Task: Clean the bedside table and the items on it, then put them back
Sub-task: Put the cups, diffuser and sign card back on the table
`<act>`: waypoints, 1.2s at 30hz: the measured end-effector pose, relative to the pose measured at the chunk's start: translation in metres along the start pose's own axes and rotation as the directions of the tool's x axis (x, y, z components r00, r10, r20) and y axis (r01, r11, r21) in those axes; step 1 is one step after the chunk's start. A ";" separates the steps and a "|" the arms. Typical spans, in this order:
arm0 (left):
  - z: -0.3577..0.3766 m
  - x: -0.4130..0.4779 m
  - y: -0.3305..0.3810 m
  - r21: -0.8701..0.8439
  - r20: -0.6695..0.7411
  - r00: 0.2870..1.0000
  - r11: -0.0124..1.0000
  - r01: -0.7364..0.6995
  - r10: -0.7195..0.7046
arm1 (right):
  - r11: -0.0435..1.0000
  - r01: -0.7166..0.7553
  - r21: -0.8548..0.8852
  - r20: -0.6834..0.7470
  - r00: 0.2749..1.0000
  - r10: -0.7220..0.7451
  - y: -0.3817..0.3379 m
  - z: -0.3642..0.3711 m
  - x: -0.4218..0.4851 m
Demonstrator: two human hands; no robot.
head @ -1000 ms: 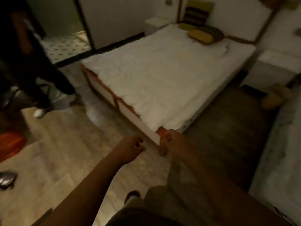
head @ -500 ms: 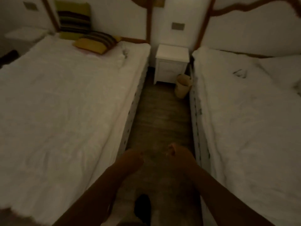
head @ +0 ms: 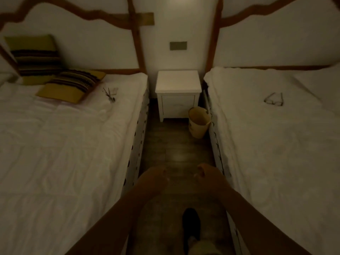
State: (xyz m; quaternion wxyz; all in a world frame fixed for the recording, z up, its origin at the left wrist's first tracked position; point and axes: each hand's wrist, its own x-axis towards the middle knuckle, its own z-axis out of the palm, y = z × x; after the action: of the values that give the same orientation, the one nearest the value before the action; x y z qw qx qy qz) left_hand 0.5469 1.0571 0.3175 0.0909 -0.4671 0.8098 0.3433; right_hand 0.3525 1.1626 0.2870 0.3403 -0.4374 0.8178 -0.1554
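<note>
The white bedside table (head: pixel 178 80) stands against the wall at the far end of the aisle between two beds, and its top looks bare. A pair of glasses (head: pixel 273 102) lies on the right bed. On the left bed, near the pillows, lie a small bundle of dark twigs (head: pixel 109 95) and a small pale object (head: pixel 115 91). My left hand (head: pixel 154 178) and my right hand (head: pixel 207 174) hover low over the aisle floor, well short of the table. Both have their fingers curled in, and I see nothing in them.
A cream wastebasket (head: pixel 199 124) stands on the floor at the table's right front corner, against the right bed (head: pixel 276 153). The left bed (head: pixel 64 144) carries two striped pillows (head: pixel 71 85). The dark wood aisle (head: pixel 176 148) is narrow. My dark shoe (head: pixel 191 225) is below.
The view swung from the foot of the left bed into the aisle between the beds, then moved closer to the bedside table. Both hands stay held out in front, curled.
</note>
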 end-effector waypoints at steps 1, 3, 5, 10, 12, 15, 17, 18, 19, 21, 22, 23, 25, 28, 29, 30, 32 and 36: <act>-0.013 0.023 0.006 -0.007 -0.008 1.000 1.000 0.022 -0.022 | 1.000 0.007 -0.009 0.016 1.000 -0.007 -0.007 -0.012 0.027; -0.044 0.068 0.016 -0.021 -0.012 0.999 0.999 0.049 -0.049 | 0.999 0.035 -0.022 0.040 0.999 -0.034 -0.024 -0.038 0.083; -0.075 0.109 0.022 -0.029 -0.015 0.999 0.998 0.052 -0.053 | 0.996 0.080 -0.038 0.067 0.995 -0.078 -0.047 -0.065 0.136; -0.144 0.215 0.005 -0.041 -0.039 0.997 0.997 0.064 -0.066 | 0.987 0.138 -0.085 0.140 0.982 -0.126 -0.105 -0.105 0.266; -0.172 0.263 -0.013 -0.035 -0.058 0.994 0.995 0.092 -0.094 | 0.982 0.163 -0.100 0.158 0.977 -0.146 -0.132 -0.111 0.327; -0.211 0.333 -0.055 -0.150 -0.131 0.975 0.976 0.157 -0.177 | 0.954 0.268 -0.133 0.248 0.941 -0.230 -0.183 -0.115 0.419; -0.237 0.365 -0.078 -0.180 -0.148 0.968 0.968 0.173 -0.200 | 0.944 0.304 -0.132 0.265 0.928 -0.262 -0.218 -0.116 0.466; -0.251 0.382 -0.093 -0.185 -0.166 0.961 0.964 0.190 -0.221 | 0.944 0.307 -0.117 0.271 0.925 -0.267 -0.237 -0.113 0.490; -0.267 0.400 -0.108 -0.213 -0.187 0.951 0.955 0.207 -0.248 | 0.943 0.313 -0.111 0.291 0.918 -0.271 -0.258 -0.109 0.516; -0.287 0.423 -0.126 -0.254 -0.234 0.926 0.938 0.235 -0.295 | 0.938 0.333 -0.091 0.317 0.903 -0.290 -0.288 -0.105 0.546; -0.298 0.435 -0.137 -0.295 -0.251 0.906 0.918 0.263 -0.341 | 0.933 0.351 -0.080 0.348 0.887 -0.304 -0.305 -0.103 0.565; -0.307 0.444 -0.146 -0.341 -0.258 0.884 0.893 0.295 -0.391 | 0.925 0.372 -0.084 0.384 0.868 -0.314 -0.322 -0.099 0.584; -0.320 0.458 -0.162 -0.416 -0.308 0.820 0.844 0.340 -0.482 | 0.895 0.436 -0.093 0.438 0.825 -0.357 -0.351 -0.092 0.614; -0.333 0.475 -0.188 -0.514 -0.333 0.717 0.756 0.406 -0.612 | 0.853 0.520 -0.049 0.499 0.753 -0.430 -0.385 -0.067 0.661; -0.333 0.479 -0.196 -0.550 -0.331 0.678 0.718 0.427 -0.656 | 0.838 0.546 -0.028 0.529 0.719 -0.451 -0.393 -0.056 0.675; -0.332 0.483 -0.204 -0.585 -0.318 0.635 0.673 0.453 -0.704 | 0.825 0.565 -0.005 0.561 0.684 -0.465 -0.400 -0.044 0.688; -0.323 0.490 -0.219 -0.652 -0.301 0.548 0.588 0.479 -0.780 | 0.812 0.583 0.037 0.599 0.638 -0.485 -0.412 -0.018 0.714; -0.303 0.523 -0.256 -0.797 -0.236 0.333 0.378 0.471 -0.913 | 0.708 0.703 0.068 0.682 0.485 -0.547 -0.438 0.052 0.773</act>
State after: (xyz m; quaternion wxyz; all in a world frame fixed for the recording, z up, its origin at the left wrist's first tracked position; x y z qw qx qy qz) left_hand 0.5225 0.4155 0.1789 -0.2045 -0.8725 0.3184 0.3090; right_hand 0.3578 0.2808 0.1661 0.4731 -0.7653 0.4363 -0.0129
